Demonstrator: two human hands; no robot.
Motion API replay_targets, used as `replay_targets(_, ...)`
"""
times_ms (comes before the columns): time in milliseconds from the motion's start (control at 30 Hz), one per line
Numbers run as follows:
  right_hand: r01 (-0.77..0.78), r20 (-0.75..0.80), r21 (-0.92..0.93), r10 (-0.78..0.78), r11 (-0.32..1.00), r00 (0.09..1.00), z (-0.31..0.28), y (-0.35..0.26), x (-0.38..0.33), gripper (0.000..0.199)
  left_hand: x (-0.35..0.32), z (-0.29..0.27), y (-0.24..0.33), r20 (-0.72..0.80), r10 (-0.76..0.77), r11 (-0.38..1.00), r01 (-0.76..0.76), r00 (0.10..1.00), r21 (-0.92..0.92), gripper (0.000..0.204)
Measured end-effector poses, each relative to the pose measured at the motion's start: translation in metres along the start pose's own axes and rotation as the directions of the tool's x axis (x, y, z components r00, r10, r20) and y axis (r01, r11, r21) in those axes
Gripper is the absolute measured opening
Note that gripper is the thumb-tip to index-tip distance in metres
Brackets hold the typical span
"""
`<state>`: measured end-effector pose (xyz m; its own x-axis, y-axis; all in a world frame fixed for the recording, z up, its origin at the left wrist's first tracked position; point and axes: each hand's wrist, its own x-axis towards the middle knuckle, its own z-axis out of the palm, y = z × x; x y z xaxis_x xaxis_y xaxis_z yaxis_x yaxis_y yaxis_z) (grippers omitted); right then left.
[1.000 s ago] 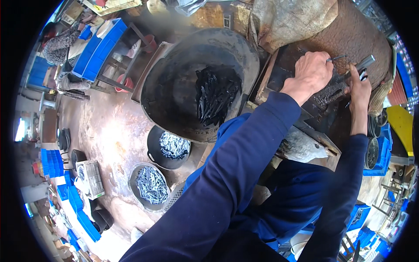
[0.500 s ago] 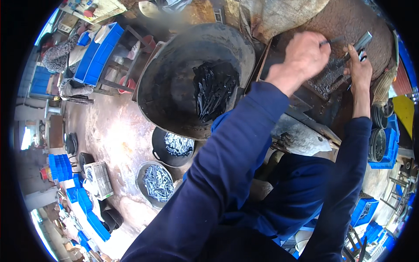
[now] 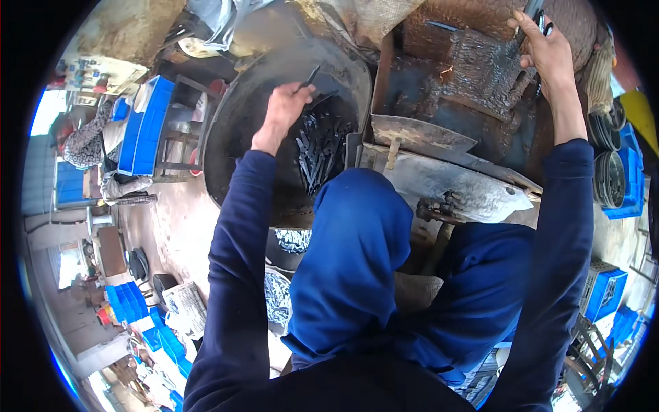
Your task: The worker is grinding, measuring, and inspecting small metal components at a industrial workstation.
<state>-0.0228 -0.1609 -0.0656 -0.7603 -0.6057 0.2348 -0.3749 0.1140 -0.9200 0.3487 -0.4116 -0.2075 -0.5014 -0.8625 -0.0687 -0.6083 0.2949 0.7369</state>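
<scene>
- Carries left hand (image 3: 283, 110) away from the gritty wet block (image 3: 482, 77) since the earlier frame — now over the big dark pan (image 3: 221, 147) on the left.
- Grasps a thin dark piece (image 3: 310, 77) in left fingers, with one end jutting up past the fingertips; does not show it released.
- Closes right hand (image 3: 550, 58) round a metal bar (image 3: 533, 8), beside the block's upper right, with a dark shiny bit by the fingers, too small to tell apart.
- Shows a heap of dark pieces (image 3: 320, 151) inside the big pan, just below and right of left hand.
- Appears partway along, judging by that heap — at least one piece, the one in left hand, not yet laid down; cannot tell how many remain, nor whether any count as finished.
- Leaves a bluish strip (image 3: 441, 26) lying near the block's upper left edge, apart from both hands.
- Holds pale pieces (image 3: 294, 240) in a smaller pan below the big one, and more pale pieces (image 3: 276, 296) in another, partly hidden by the left sleeve (image 3: 237, 275).
- Offers no brand, label or writing clear enough to read anywhere.
</scene>
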Motion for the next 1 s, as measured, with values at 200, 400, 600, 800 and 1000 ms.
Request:
replay_targets(200,-0.042,-0.007,-0.065,0.042,0.997,0.999,-0.004,0.001,-0.001,0.036,0.016,0.051,-0.07,-0.01,-0.075,0.983,0.076,0.997,0.167,0.03)
replay_targets(400,-0.034,0.004,-0.031,0.034,0.999,0.999,0.0,0.001,0.0,0.035,0.038,0.076,-0.101,0.047,0.219,0.914,-0.221,0.975,0.339,0.031)
replay_targets(600,-0.143,-0.079,-0.096,0.135,0.985,0.988,0.005,-0.023,-0.011,0.016,0.033,0.081,-0.083,0.076,0.135,0.882,-0.155,0.988,0.445,0.03)
replay_targets(800,-0.071,-0.106,0.025,0.074,0.997,0.992,0.005,-0.016,-0.008,0.016,0.017,0.042,-0.06,-0.115,0.084,0.993,-0.092,0.99,-0.07,0.032)
replay_targets(1000,-0.127,-0.089,0.04,0.13,0.991,0.988,0.004,-0.024,-0.011,0.017,-0.04,-0.003,-0.041,-0.065,-0.193,0.653,0.079,0.979,-0.753,0.039)
